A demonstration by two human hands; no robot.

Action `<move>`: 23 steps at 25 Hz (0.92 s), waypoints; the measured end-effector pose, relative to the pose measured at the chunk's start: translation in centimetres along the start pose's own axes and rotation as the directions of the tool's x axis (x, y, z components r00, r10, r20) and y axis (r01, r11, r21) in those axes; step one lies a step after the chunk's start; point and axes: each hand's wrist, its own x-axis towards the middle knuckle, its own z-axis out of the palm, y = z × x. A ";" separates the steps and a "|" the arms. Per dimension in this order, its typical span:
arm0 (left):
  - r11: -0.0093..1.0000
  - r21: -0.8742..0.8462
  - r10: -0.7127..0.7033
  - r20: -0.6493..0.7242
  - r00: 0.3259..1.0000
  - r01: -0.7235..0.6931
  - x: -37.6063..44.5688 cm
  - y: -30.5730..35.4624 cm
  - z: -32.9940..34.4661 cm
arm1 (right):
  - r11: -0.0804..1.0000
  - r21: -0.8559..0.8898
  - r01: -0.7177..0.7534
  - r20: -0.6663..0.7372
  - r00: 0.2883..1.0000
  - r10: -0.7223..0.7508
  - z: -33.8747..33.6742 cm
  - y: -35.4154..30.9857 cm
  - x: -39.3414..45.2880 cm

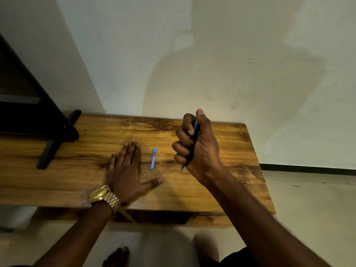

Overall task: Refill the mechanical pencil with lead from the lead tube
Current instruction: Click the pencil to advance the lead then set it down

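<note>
A small blue lead tube [153,159] with a blue cap lies on the wooden table [77,180], between my two hands. My left hand [127,170] rests flat on the tabletop just left of the tube, fingers spread, thumb pointing right below it. My right hand [196,145] is raised above the table in a fist around a blue mechanical pencil [195,128]. The pencil's tip sticks out below the fist, pointing down; its upper part shows between fingers and thumb, the rest is hidden.
A black stand with angled legs [50,135] occupies the table's far left. A pale wall runs behind the table. The table's right edge [260,170] drops to a tiled floor. My foot [117,257] shows below the near edge.
</note>
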 end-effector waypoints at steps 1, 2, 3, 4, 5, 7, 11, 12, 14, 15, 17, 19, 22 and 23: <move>1.000 -0.001 -0.002 -0.004 1.000 0.002 0.0 0.0 0.0 | 1.000 0.023 0.002 0.002 1.000 -0.002 0.0 0.0 0.0; 1.000 -0.002 -0.002 -0.008 1.000 0.002 0.0 0.1 0.1 | 0.999 0.036 0.007 -0.005 1.000 -0.006 -0.1 -0.1 0.0; 1.000 -0.005 -0.001 -0.012 1.000 0.001 -0.1 0.1 0.1 | 0.999 0.040 0.014 -0.015 1.000 -0.013 -0.1 -0.1 0.0; 1.000 -0.007 0.000 -0.016 1.000 -0.001 -0.1 0.1 0.0 | 0.999 0.043 0.018 -0.020 1.000 -0.018 -0.1 -0.2 0.0; 1.000 -0.010 0.000 -0.019 1.000 -0.001 -0.1 0.2 0.0 | 0.998 0.052 0.020 -0.020 1.000 -0.019 -0.2 -0.2 0.0; 1.000 -0.010 -0.004 -0.019 1.000 0.004 -0.1 0.2 0.0 | 0.997 0.078 0.021 -0.019 1.000 -0.020 -0.4 -0.2 -0.1; 1.000 0.000 -0.003 -0.003 1.000 0.003 -0.1 0.2 -0.1 | 0.998 0.013 0.066 -0.109 0.992 -0.064 -0.5 -0.2 0.1; 1.000 0.001 -0.003 -0.001 1.000 0.003 0.0 0.2 -0.2 | 0.997 0.007 0.081 -0.125 0.989 -0.080 -0.5 -0.1 0.2; 1.000 -0.001 -0.005 -0.003 1.000 0.005 0.0 0.3 -0.3 | 0.994 0.023 0.108 -0.140 0.985 -0.104 -0.5 -0.1 0.3; 1.000 -0.001 -0.006 -0.002 1.000 0.006 0.0 0.3 -0.3 | 0.993 0.034 0.113 -0.145 0.984 -0.107 -0.5 -0.1 0.3; 1.000 0.006 -0.008 0.002 1.000 0.008 0.0 0.3 -0.2 | 0.992 0.045 0.118 -0.148 0.983 -0.111 -0.6 -0.2 0.4; 1.000 0.008 -0.010 0.002 1.000 0.010 0.1 0.2 -0.1 | 0.990 0.060 0.125 -0.144 0.983 -0.116 -0.7 -0.1 0.3; 1.000 -0.002 -0.010 -0.002 1.000 0.010 0.1 0.1 0.0 | 0.988 0.073 0.136 -0.151 0.981 -0.124 -0.7 -0.1 0.3; 1.000 0.001 -0.009 -0.004 1.000 0.009 0.1 0.1 0.0 | 0.987 0.074 0.141 -0.159 0.979 -0.128 -0.7 -0.1 0.3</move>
